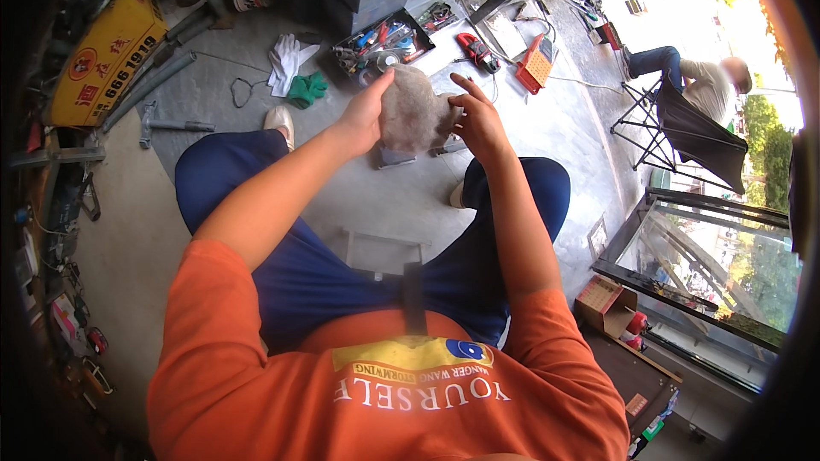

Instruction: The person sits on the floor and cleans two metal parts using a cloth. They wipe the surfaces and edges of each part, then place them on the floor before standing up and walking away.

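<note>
A grey, fuzzy piece of cloth or felt [415, 109] with darker stains is held up between my hands, above the floor and forward of my knees. My left hand [364, 112] grips its left edge, the thumb lying along the near face. On the other side, the fingertips of my right hand [479, 116] pinch a narrower part of it, with one finger stretched away. Just beneath the cloth a small grey object [396, 157] shows in part; the cloth hides the rest of it.
An open toolbox [384, 45] of hand tools lies ahead. Nearby are a red clamp meter [477, 52], an orange-cased meter [537, 64], white gloves [289, 63], a green glove [307, 89] and a hammer [173, 125]. A person [705, 83] sits on a folding chair [698, 128] at right.
</note>
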{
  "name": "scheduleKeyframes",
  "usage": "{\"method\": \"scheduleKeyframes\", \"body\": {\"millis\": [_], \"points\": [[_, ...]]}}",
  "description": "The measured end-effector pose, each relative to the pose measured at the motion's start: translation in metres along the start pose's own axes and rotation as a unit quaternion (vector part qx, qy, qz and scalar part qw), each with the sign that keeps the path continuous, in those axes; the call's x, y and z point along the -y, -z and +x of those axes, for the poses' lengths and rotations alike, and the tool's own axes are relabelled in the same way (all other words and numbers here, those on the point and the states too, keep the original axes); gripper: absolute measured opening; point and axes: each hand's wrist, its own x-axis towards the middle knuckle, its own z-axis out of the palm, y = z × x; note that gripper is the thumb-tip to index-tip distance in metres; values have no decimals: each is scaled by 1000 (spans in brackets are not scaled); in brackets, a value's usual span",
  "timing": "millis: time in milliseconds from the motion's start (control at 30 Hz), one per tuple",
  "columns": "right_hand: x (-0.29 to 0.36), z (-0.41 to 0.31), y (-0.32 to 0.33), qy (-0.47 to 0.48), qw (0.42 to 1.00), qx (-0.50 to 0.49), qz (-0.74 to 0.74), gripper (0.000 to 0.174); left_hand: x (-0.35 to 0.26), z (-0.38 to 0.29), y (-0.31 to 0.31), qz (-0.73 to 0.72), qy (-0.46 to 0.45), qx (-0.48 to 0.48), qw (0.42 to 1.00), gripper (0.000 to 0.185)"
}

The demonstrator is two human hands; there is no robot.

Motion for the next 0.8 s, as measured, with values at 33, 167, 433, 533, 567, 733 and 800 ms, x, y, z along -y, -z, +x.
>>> {"method": "scheduleKeyframes", "body": {"millis": [33,167,433,533,567,733,800], "points": [[1,-1,-1,7,1000,9,1,50,0,-1,0,7,-4,-13,1000,49],[4,-5,-5,40,998,44,-20,46,-1,-3,2,23,-32,-51,998,43],[-14,4,-7,190,890,47,-412,69,-8,-3,10,147,-55,-71,985,38],[-18,10,-4,164,876,8,-453,59,-7,-2,10,234,-70,-88,966,42],[-19,11,-3,147,870,-6,-471,56,-6,-2,11,254,-74,-95,960,44],[-18,9,0,209,841,-37,-498,49,-1,-1,15,304,-135,-94,938,65],[-15,7,0,235,839,-24,-489,47,-1,2,20,388,-165,-88,903,71]]}}
